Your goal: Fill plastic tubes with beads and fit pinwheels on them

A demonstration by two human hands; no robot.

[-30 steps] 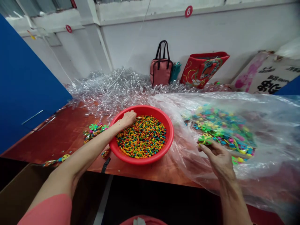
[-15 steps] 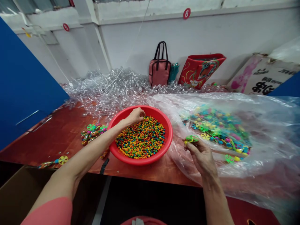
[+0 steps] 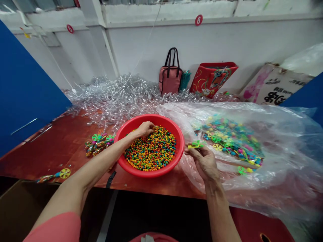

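A red basin (image 3: 180, 151) on the table holds many small colourful beads (image 3: 151, 149). Inside it, my left hand (image 3: 145, 129) reaches down at the back of the beads, fingers bent together; what they grip, if anything, is hidden. Just right of the rim, my right hand (image 3: 202, 159) pinches a small green and yellow plastic piece (image 3: 196, 144). Beside that hand, more bright plastic pieces (image 3: 232, 134) lie in and under a clear plastic sheet (image 3: 275, 134). Filled tubes with green wheel tops (image 3: 97, 144) are heaped left of the basin.
A single tube with a yellow wheel (image 3: 65, 173) lies near the table's left front edge. Clear, shiny tubes (image 3: 121, 97) are piled along the back. A pink bag (image 3: 170, 80), a red bag (image 3: 212, 80) and a printed carton (image 3: 275, 84) lean at the wall.
My right hand has moved left with the green and yellow piece, closer to the basin's rim. My left hand has sunk slightly toward the beads. The view has shifted a little.
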